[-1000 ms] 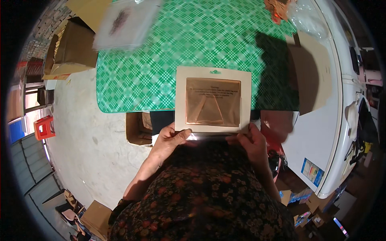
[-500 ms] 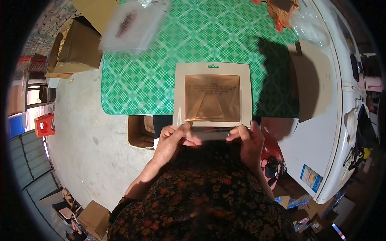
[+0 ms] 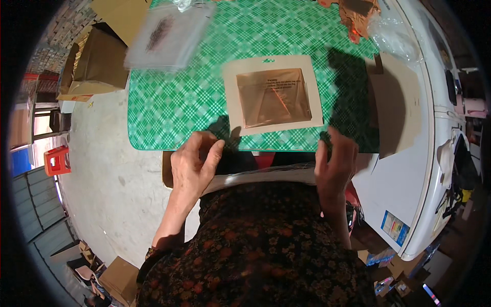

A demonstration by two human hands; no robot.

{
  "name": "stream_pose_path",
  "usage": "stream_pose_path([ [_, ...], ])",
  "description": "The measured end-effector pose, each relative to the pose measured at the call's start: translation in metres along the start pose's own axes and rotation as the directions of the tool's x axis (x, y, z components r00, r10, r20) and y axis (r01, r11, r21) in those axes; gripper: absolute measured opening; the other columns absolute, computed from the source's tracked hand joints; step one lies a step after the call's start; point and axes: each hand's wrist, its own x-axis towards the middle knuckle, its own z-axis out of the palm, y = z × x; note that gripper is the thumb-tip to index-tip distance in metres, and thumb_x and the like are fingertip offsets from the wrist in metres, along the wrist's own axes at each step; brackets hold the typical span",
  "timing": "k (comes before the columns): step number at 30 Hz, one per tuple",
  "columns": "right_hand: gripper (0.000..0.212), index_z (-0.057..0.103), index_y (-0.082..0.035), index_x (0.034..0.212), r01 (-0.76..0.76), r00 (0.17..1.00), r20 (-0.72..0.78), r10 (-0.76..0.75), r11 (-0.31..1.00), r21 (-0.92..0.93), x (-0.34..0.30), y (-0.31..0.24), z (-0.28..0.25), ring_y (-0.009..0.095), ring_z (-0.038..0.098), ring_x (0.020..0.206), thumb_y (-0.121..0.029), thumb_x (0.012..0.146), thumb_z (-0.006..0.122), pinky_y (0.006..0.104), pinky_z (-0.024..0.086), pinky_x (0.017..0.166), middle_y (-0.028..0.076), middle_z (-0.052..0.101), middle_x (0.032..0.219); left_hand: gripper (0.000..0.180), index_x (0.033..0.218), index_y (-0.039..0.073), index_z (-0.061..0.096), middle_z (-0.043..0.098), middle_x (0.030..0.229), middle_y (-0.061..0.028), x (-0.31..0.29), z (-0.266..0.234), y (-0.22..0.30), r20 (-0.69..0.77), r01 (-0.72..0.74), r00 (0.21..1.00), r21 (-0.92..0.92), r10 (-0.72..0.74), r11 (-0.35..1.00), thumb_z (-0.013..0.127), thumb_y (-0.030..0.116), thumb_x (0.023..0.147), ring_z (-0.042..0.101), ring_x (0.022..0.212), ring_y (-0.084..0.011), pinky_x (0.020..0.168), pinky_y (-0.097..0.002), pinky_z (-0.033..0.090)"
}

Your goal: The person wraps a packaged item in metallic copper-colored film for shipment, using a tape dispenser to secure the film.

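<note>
A flat beige cardboard hang card (image 3: pixel 319 110), with a slot at its far edge, lies slightly turned on the green checked tablecloth (image 3: pixel 179 110). A folded, shiny brown plastic bag (image 3: pixel 271 105) with dark print fills its middle. My left hand (image 3: pixel 194 161) is over the near table edge, left of the card's near corner. Its thumb and fingers are apart with nothing between them. My right hand (image 3: pixel 336 166) is at the same edge, near the card's right corner, also with thumb and fingers apart and nothing visible in it. Clear plastic sheeting (image 3: pixel 261 176) spans my lap between the hands.
A stack of clear plastic bags (image 3: pixel 171 36) lies at the table's far left. Crumpled clear plastic (image 3: pixel 394 36) is at the far right. An open cardboard box (image 3: pixel 99 64) stands beyond the left corner. A white vehicle (image 3: pixel 434 169) is to the right, a red stool (image 3: pixel 57 160) at left.
The card was in both hands at the table's near edge. It now rests farther onto the table, slightly turned. Both hands have let go and moved apart.
</note>
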Motion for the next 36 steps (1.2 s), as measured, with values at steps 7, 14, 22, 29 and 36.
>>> stream_pose_path([
  [7, 0.048, 0.071, -0.004, 0.126, 0.432, 0.892, 0.048, -0.449, 0.880, 0.195, -0.007, -0.034, 0.024, 0.037, 0.060, 0.120, -0.007, 0.079, 0.079, 0.0510, 0.049, 0.101, 0.015, 0.064, 0.128, 0.050, 0.132, 0.005, 0.065, 0.057, 0.146, -0.0152, 0.053, 0.027, 0.023, 0.135, -0.741, 0.670, 0.189, 0.730, 0.645, 0.080, 0.016, 0.086, 0.052, 0.139, -0.0384, 0.110, -0.0502, 0.045],
  [14, 0.049, 0.072, -0.007, 0.128, 0.480, 0.867, 0.058, -0.495, 0.860, 0.176, -0.016, -0.029, 0.044, 0.034, 0.056, 0.129, -0.021, 0.082, 0.079, 0.0530, 0.045, 0.107, 0.013, 0.061, 0.138, 0.046, 0.133, 0.011, 0.067, 0.054, 0.154, -0.0112, 0.093, 0.052, 0.031, 0.348, -0.866, 0.499, 0.194, 0.794, 0.460, 0.076, 0.018, 0.088, 0.045, 0.148, -0.0325, 0.119, -0.0518, 0.037],
  [22, 0.050, 0.071, -0.011, 0.131, 0.479, 0.870, 0.049, -0.491, 0.864, 0.155, -0.020, -0.026, 0.051, 0.032, 0.053, 0.131, -0.025, 0.084, 0.079, 0.0519, 0.042, 0.110, 0.010, 0.059, 0.142, 0.050, 0.137, 0.013, 0.065, 0.053, 0.155, -0.0106, 0.105, 0.053, 0.026, 0.455, -0.894, 0.445, 0.267, 0.771, 0.359, 0.070, 0.021, 0.088, 0.043, 0.150, -0.0326, 0.123, -0.0575, 0.032],
  [29, 0.047, 0.069, -0.012, 0.132, 0.455, 0.883, 0.041, -0.467, 0.875, 0.167, -0.021, -0.026, 0.054, 0.037, 0.050, 0.137, -0.029, 0.090, 0.077, 0.0537, 0.041, 0.108, 0.012, 0.056, 0.147, 0.062, 0.148, 0.017, 0.060, 0.053, 0.156, -0.0093, 0.102, 0.052, 0.033, 0.465, -0.894, 0.444, 0.171, 0.766, 0.414, 0.070, 0.030, 0.088, 0.041, 0.152, -0.0329, 0.126, -0.0611, 0.027],
  [36, 0.040, 0.071, -0.011, 0.124, 0.449, 0.884, 0.075, -0.460, 0.884, 0.132, -0.017, -0.030, 0.053, 0.041, 0.048, 0.141, -0.035, 0.092, 0.074, 0.0516, 0.035, 0.108, 0.013, 0.055, 0.153, 0.048, 0.146, 0.015, 0.062, 0.054, 0.156, -0.0100, 0.127, 0.062, 0.038, 0.426, -0.910, 0.407, 0.113, 0.808, 0.399, 0.058, 0.037, 0.103, 0.040, 0.152, -0.0336, 0.128, -0.0578, 0.025],
])
